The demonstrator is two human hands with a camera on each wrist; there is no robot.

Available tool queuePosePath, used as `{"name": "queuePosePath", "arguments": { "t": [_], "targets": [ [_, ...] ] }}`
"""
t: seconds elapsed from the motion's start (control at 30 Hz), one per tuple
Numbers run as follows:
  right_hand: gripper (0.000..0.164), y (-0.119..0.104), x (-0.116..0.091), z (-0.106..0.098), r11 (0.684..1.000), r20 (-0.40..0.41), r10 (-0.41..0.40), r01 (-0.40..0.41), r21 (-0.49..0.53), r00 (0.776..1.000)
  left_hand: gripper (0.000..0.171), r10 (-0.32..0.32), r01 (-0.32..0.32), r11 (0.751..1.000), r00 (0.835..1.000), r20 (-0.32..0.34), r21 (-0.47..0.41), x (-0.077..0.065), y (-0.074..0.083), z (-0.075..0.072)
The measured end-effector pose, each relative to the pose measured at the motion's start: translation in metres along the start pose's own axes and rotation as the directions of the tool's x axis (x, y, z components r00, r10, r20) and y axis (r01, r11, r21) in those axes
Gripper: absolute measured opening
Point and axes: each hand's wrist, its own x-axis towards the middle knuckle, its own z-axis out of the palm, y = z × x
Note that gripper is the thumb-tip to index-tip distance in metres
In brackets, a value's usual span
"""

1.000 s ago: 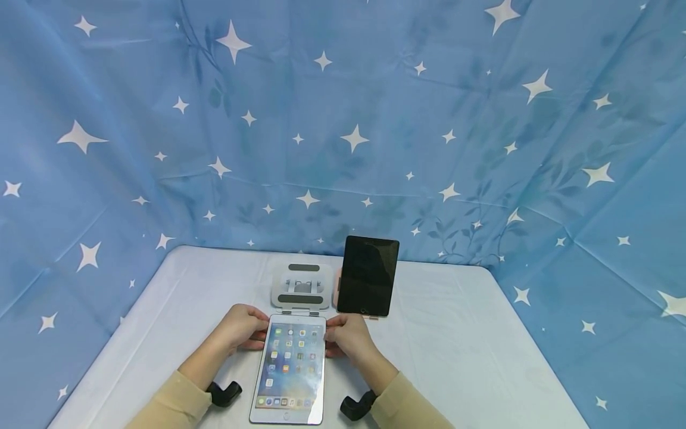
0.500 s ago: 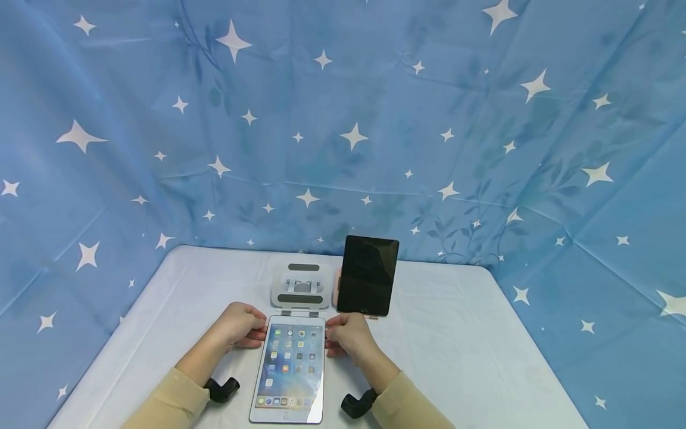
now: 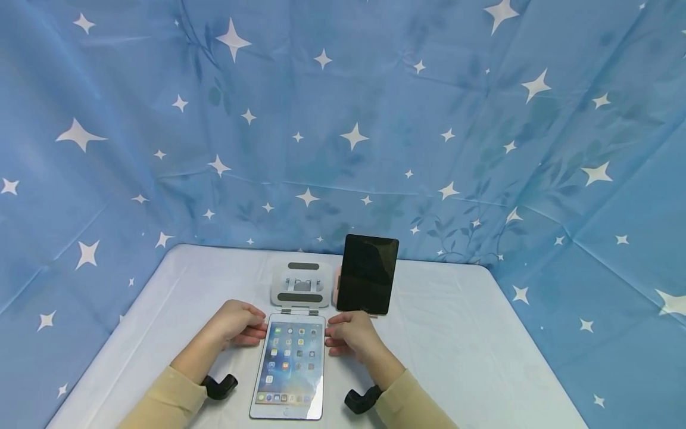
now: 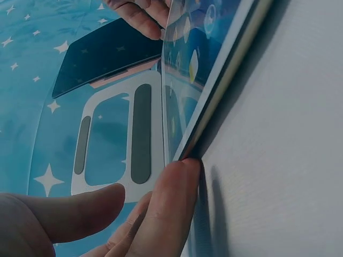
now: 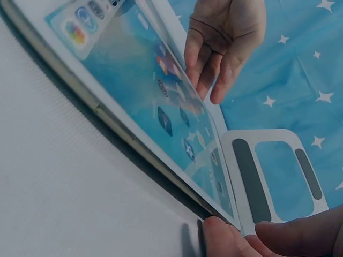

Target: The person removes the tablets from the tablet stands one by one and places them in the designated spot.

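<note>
A white tablet, its screen lit with app icons, lies face up at the front of the table. My left hand is at its upper left edge. In the left wrist view a fingertip touches the tablet's edge, while the thumb stays off it. At the upper right edge is my right hand, its fingertips by the tablet's corner and its thumb apart from it. Directly behind the tablet stands a white folding tablet stand with grey pads.
A black tablet, screen dark, leans on a pink stand at the back right. The white tabletop ends at a blue star-patterned curtain. Black curved pieces sit at both wrists.
Both hands have drawn slightly outward from the white tablet's sides, and their fingers have loosened. The tablet looks almost unmoved, with its stand and the black tablet in place.
</note>
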Motion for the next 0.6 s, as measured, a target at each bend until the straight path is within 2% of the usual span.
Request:
{"name": "queuePosePath", "arguments": {
  "t": [0.37,0.47,0.6],
  "targets": [
    [0.026,-0.005,-0.003,-0.004,1.000,0.026,0.017,-0.017,0.004,1.000,0.027,0.020,-0.019,0.999,1.000,-0.008,0.046,-0.007,0.008,-0.002],
    [0.027,-0.006,-0.004,-0.005,1.000,0.024,0.024,-0.024,0.008,0.999,0.029,0.033,-0.033,0.999,0.999,-0.019,0.040,-0.008,0.010,-0.002],
    [0.029,-0.006,-0.006,-0.006,0.999,0.031,0.021,-0.022,0.024,0.999,0.034,0.046,-0.046,0.999,0.999,0.000,0.008,-0.008,0.011,0.000]
  ]
}}
